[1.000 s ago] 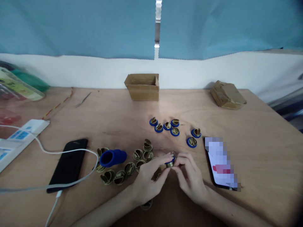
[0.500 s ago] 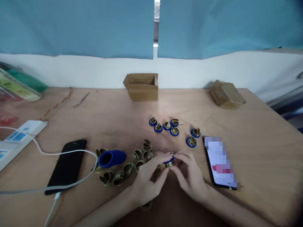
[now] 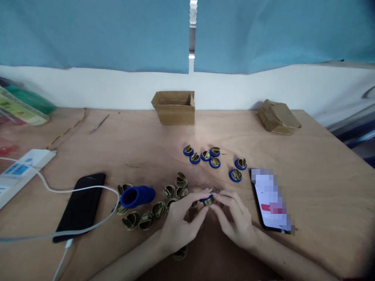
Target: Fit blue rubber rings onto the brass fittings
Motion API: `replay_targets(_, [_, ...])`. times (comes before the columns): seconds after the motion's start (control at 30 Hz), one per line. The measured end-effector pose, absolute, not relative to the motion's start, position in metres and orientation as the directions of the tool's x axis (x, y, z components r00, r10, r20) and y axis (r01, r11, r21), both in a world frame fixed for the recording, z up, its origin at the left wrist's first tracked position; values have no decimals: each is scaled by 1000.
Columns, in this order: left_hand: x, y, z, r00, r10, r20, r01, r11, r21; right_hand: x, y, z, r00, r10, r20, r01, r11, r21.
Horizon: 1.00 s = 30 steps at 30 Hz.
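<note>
My left hand (image 3: 184, 222) and my right hand (image 3: 236, 220) meet near the front of the table, both closed on one round brass fitting (image 3: 208, 201) with a blue ring around its upper edge. Thumbs press from below and fingertips from above, partly covering it. Left of my hands lie several bare brass fittings (image 3: 158, 210) with raised flaps. A hollow blue stack of rings (image 3: 137, 196) lies on its side among them. Beyond my hands, several brass fittings with blue rings (image 3: 215, 162) sit on the tabletop.
A black phone (image 3: 80, 207) with a white cable (image 3: 88, 190) lies at left, by a power strip (image 3: 26, 171). A lit phone (image 3: 271, 201) lies at right. At the back stand an open cardboard box (image 3: 175, 115) and a crumpled one (image 3: 278, 117); tweezers (image 3: 99, 124) lie far left.
The fingers of my right hand have shifted slightly on the fitting's rim. The whole view has slid a little; the other things stay where they lay.
</note>
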<state>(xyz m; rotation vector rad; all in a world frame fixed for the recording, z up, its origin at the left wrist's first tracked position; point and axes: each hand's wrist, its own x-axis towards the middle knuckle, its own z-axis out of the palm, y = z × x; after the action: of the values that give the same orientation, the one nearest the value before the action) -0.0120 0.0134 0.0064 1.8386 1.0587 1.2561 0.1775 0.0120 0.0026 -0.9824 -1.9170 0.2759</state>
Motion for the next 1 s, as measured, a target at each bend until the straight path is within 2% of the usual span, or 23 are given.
replay_targets(0.5, [-12,15,10,206,902,379,274,-425,863,178,11,-7,-274,777,567,550,610,-570])
replay_targets(0.77, [-12,18,6,265,852,452,245,-512,823,178,16,-9,-323,758,567,525,642,-559])
replay_targets(1.0, [-12,18,7,237,833,500,192,-545,816,179,17,-7,-328,748,577,492,657,-571])
